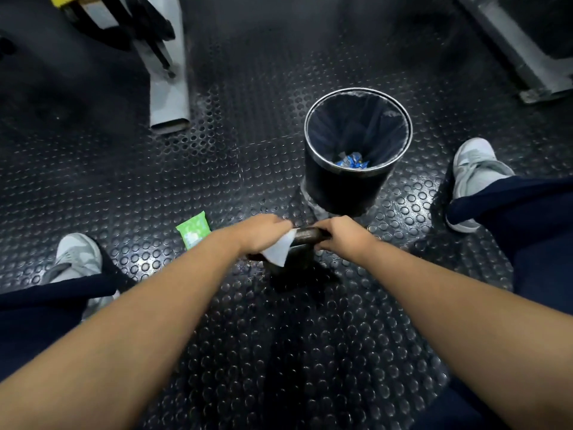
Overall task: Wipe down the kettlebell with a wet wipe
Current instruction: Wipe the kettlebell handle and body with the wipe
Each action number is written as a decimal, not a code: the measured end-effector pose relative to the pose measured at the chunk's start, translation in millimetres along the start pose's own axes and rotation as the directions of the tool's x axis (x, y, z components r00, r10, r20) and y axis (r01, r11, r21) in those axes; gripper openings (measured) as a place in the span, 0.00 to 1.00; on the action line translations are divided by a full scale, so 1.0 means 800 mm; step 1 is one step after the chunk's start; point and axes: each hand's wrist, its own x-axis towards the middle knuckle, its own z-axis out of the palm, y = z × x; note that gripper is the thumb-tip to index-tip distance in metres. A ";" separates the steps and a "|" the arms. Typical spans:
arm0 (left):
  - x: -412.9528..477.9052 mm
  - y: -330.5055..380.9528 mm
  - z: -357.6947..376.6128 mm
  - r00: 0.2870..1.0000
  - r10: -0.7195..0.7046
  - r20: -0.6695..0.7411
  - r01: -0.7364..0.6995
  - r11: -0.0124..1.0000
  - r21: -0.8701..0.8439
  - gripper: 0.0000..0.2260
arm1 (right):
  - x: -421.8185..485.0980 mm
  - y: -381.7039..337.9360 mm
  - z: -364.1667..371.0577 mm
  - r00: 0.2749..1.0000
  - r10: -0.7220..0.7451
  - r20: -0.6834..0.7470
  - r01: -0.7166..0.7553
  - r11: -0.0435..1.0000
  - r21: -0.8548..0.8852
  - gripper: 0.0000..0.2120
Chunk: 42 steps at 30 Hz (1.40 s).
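Here, kettlebell [305,235]: dark, rounded handle.
Left hand [262,232]: clenched on white wet wipe [277,251], against handle.
Right hand [344,232]: grasping handle.
Bin [347,181]: cylindrical, just beyond kettlebell.

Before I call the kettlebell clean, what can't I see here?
Head view only:
- Kettlebell body: mostly hidden under the left hand, right hand and wipe; only part of the handle shows.
- Its underside and far side: out of sight.
- Wipe pack label: too small.
- Bin scraps: too blurred to identify.
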 end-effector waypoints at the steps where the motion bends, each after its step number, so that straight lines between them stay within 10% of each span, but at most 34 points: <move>1: -0.002 -0.015 -0.004 0.999 -0.043 -0.002 0.043 0.999 -0.029 0.20 | 0.000 0.000 -0.001 1.000 0.008 0.010 -0.008 1.000 0.004 0.12; 42: -0.020 0.005 0.020 0.998 -0.037 -0.054 0.038 0.999 0.026 0.21 | 0.012 -0.002 -0.007 0.999 0.018 0.047 -0.013 0.994 -0.108 0.07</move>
